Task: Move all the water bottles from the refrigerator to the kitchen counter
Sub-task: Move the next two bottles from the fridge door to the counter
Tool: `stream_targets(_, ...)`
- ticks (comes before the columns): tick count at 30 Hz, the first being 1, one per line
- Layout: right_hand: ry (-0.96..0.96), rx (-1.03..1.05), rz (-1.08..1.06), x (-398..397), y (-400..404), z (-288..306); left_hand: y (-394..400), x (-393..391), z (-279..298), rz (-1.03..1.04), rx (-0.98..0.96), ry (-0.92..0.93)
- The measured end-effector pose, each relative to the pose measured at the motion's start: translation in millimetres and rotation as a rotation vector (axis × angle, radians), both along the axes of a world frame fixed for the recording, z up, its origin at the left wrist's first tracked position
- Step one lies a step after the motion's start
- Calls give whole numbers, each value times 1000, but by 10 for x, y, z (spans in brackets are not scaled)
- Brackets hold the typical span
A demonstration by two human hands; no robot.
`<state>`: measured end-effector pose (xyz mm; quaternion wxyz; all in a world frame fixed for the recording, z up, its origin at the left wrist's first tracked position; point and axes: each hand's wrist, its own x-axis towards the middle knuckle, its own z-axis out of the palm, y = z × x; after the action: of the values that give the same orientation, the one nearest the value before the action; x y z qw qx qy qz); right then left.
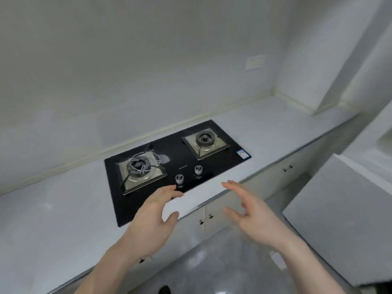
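No water bottle shows in the head view. The white kitchen counter (53,219) runs from the lower left to the far right corner. My left hand (152,217) hovers over the counter's front edge, fingers relaxed and spread, holding nothing. My right hand (252,217) hangs beside it, in front of the counter above the cabinet doors, fingers straight and apart, also empty. A white appliance, probably the refrigerator (347,219), stands at the right edge; its inside is hidden.
A black glass gas hob (176,149) with two burners and two knobs is set into the counter just beyond my hands. White cabinet doors (214,217) with small handles sit below the counter. Grey glossy floor (212,262) lies underneath.
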<state>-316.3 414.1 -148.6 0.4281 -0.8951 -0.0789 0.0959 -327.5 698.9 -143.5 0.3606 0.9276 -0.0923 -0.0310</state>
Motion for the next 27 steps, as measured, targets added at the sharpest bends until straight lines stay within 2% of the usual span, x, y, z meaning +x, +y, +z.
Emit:
stream_targets(4,-60,-1,-280,-330,-879,97,-947,404,124,-273,23,-58)
stream_targets(15,-80,-54,-851,-1121,-2390,192,-3262,1156,257,-837,-35,-107)
stream_targets(21,-84,-88,-1048,-1191,-2881,254,-4231,1365,299,-1056,-77,-100)
stream_targets(27,-111,-114,-1208,-1281,-3280,289,-4946,1476,178,-1165,-81,-41)
